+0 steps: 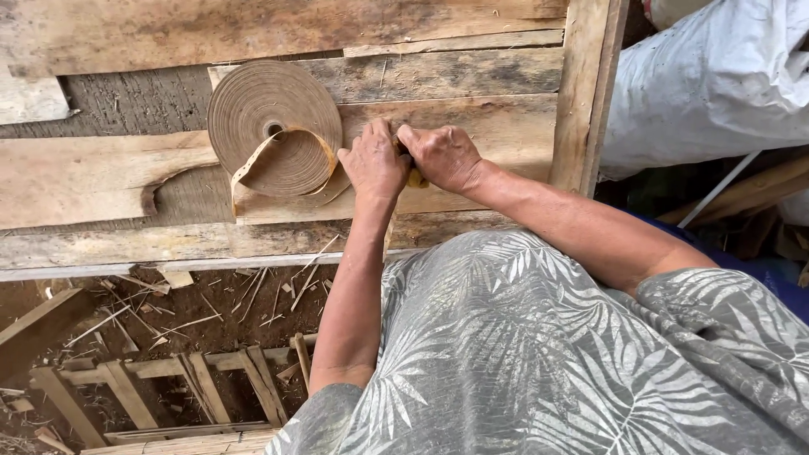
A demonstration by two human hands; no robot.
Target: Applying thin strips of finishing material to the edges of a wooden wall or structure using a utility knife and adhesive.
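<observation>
Yellowish, a small object [416, 178] sits pinched between the two hands on the plank bench [472, 126]: right hand [442, 156] curled shut over it, left hand [375, 163] pressed down beside it, fingers closed on the strip's free end. Most of the tan, ribbed strip is wound in the flat coil [274, 126] lying just left of the hands; only a short loose tail [253, 164] is off it, so little seems used. Bench boards rough, weathered, split; dirt floor below strewn with splinters [168, 312].
</observation>
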